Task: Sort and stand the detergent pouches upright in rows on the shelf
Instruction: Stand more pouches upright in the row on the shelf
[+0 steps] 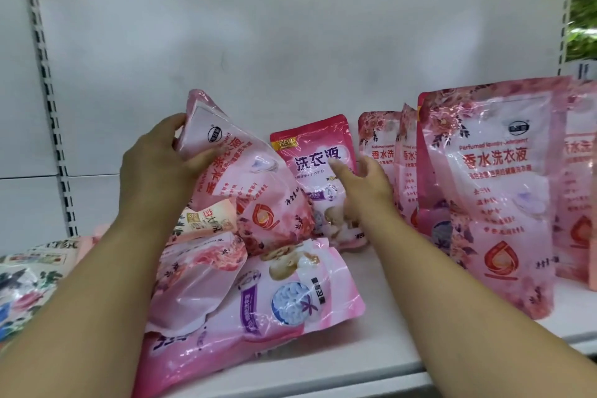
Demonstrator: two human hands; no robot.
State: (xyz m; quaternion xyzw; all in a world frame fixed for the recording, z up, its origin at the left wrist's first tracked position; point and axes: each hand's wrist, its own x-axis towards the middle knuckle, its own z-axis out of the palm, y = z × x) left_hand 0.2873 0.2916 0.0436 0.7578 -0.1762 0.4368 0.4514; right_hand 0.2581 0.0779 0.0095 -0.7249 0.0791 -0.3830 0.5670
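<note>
Gripping a tilted pink pouch near its top corner with my left hand, I am leaning it over a heap of pouches lying on the white shelf. My right hand, fingers spread loosely, is reaching toward a darker pink pouch standing behind. Rightward, upright pouches are standing in rows.

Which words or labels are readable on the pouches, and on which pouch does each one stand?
"香水洗衣液": large upright pouch at right.
"Perfumed laundry detergent": same pouch, blurred, only roughly legible.
"洗衣液": dark pink pouch in the middle.
"NEW": its top left corner.
Smaller lines and logos: too blurred to read.
</note>
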